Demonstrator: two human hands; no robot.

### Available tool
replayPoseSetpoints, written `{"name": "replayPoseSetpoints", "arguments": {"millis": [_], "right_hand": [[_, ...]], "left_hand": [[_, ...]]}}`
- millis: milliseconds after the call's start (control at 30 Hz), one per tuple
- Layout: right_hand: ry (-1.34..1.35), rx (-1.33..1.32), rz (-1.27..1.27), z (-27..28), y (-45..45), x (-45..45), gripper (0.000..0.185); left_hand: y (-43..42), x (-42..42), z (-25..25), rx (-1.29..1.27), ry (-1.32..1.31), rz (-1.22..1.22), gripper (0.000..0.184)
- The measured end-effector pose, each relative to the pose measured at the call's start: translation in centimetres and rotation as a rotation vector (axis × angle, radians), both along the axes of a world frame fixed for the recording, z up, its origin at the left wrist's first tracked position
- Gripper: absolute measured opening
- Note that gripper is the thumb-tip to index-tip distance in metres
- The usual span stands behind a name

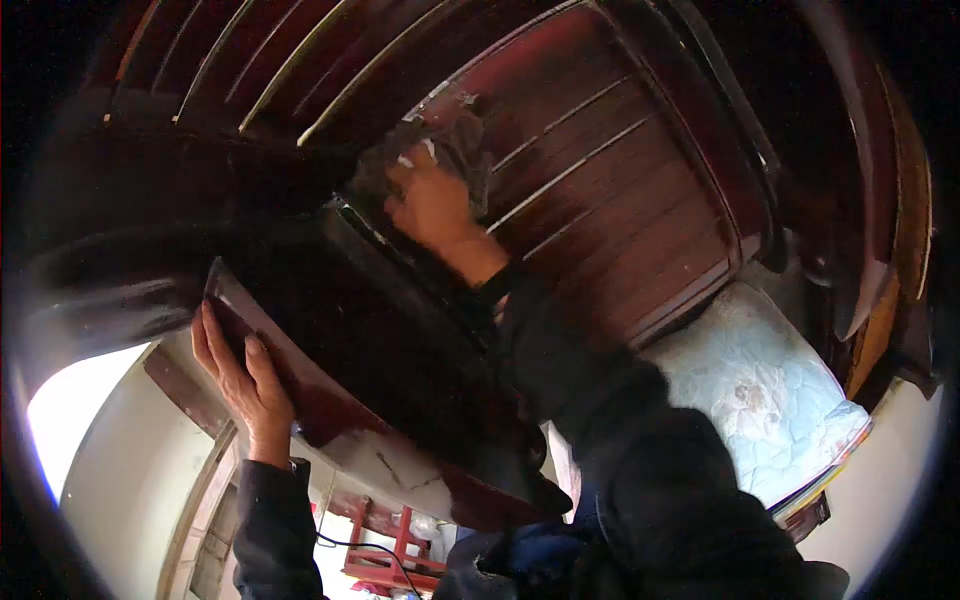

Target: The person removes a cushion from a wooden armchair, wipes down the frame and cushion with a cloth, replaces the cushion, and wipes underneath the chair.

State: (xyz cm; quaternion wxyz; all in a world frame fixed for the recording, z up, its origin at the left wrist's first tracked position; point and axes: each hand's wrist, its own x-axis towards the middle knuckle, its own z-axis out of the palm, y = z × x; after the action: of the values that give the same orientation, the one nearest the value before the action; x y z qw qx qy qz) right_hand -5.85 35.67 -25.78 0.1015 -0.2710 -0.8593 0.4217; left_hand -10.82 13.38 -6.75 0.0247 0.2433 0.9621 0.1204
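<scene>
My right hand [440, 210] presses a dark, crumpled cloth [468, 145] against the dark red wooden furniture, where slats meet a frame rail. A small white bit shows at its fingertips; the hand is slightly blurred. Lower left, my left hand [245, 385] lies with fingers stretched along the edge of a glossy wooden board [380, 455], thumb apart from the fingers. The slatted wooden panel [640, 220] spreads to the right of my right hand, with light lines in some gaps.
More wooden slats [270, 70] run across the top left. A stained light-blue padded sheet [760, 390] lies on a stack at the right. Below are a red wooden frame [400, 550] and a black cord [365, 546]. A pale wall [135, 450] stands at the lower left.
</scene>
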Motion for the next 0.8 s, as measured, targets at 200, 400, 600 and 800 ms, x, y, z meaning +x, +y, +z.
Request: {"name": "replayPoseSetpoints", "arguments": {"millis": [200,400,600,800], "right_hand": [[0.057,0.364,-0.274,-0.4,17.0,2.9,0.032],[-0.161,0.401,-0.194,-2.3,12.6,-0.7,0.046],[-0.140,0.119,0.057,-0.8,-0.6,-1.3,0.047],[0.068,0.066,0.080,-1.0,-1.5,-1.4,0.035]], "left_hand": [[-0.1,0.0,0.0,0.027,0.019,-0.009,0.059],[0.2,0.0,0.3,0.025,0.026,-0.010,0.060],[0.3,0.3,0.7,0.044,0.020,0.014,0.061],[-0.1,0.0,-0.1,0.092,0.068,-0.022,0.055]]}}
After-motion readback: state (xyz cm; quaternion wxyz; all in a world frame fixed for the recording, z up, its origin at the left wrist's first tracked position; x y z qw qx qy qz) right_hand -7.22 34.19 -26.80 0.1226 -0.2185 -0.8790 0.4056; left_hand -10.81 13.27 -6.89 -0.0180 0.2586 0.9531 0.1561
